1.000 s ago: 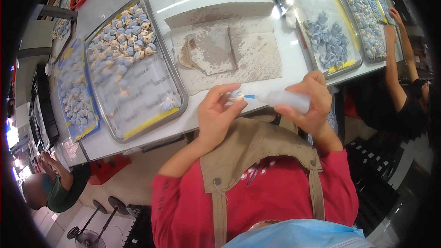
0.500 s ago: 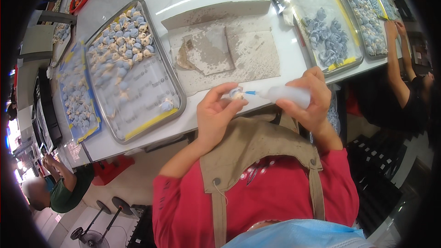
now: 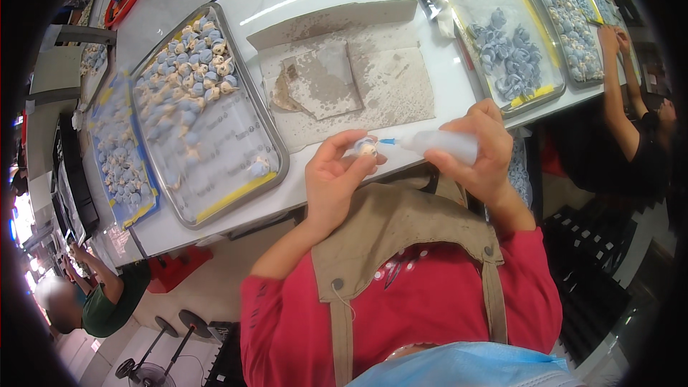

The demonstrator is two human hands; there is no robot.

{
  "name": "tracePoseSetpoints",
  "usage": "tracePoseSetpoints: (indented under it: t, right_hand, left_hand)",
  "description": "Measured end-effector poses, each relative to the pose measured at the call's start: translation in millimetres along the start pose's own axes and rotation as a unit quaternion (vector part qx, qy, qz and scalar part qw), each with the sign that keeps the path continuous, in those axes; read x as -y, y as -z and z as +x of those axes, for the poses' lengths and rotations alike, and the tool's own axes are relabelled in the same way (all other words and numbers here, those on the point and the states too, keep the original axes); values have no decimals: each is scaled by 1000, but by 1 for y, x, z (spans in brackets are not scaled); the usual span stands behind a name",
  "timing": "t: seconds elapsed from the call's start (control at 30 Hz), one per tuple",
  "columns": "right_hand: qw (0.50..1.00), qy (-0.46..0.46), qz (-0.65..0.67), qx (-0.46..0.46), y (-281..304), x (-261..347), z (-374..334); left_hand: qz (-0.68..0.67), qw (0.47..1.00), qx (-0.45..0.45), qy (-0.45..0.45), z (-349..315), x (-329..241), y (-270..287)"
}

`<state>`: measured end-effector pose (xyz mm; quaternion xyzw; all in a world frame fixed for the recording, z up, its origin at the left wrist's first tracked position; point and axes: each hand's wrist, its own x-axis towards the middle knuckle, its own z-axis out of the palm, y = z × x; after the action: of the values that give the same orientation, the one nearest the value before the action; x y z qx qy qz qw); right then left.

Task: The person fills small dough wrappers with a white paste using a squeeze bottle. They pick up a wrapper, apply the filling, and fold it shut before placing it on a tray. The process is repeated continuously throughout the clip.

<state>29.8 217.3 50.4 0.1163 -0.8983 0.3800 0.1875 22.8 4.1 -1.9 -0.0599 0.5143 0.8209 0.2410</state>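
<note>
Between the thumb and fingers of my left hand is a small cream-and-blue figurine head. My right hand is wrapped round a white squeeze bottle, tilted almost level. Its thin blue nozzle points left, its tip close beside the figurine head; whether they touch I cannot tell. To the left, a metal tray holds many similar cream-and-blue pieces, with a single one near its front corner. Blue-grey curved pieces lie piled in a tray on the right.
A stained cardboard sheet with a raised back flap lies ahead of my hands. Further trays of small parts stand far right, near a co-worker's hands. A blue-edged tray sits far left. Another person is at lower left.
The nozzle and figurine head remain close together, and both hands have shifted slightly left. The figurine head seems turned a little, showing more of its cream side.
</note>
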Motion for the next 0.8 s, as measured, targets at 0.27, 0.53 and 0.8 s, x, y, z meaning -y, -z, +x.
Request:
tracePoseSetpoints:
  t: [0.27, 0.53, 0.8]
  right_hand:
    - [962, -208, 173, -48, -29, -28, -1]
    - [993, -116, -5, -37, -51, -67, 22]
    - [938, -226, -249, -81, 55, -165, 65]
  left_hand:
    - [-95, 994, -2, 47, 2, -1, 10]
    - [-164, 976, 136, 33, 8, -9, 15]
    - [-99, 988, 104, 54, 7, -7, 6]
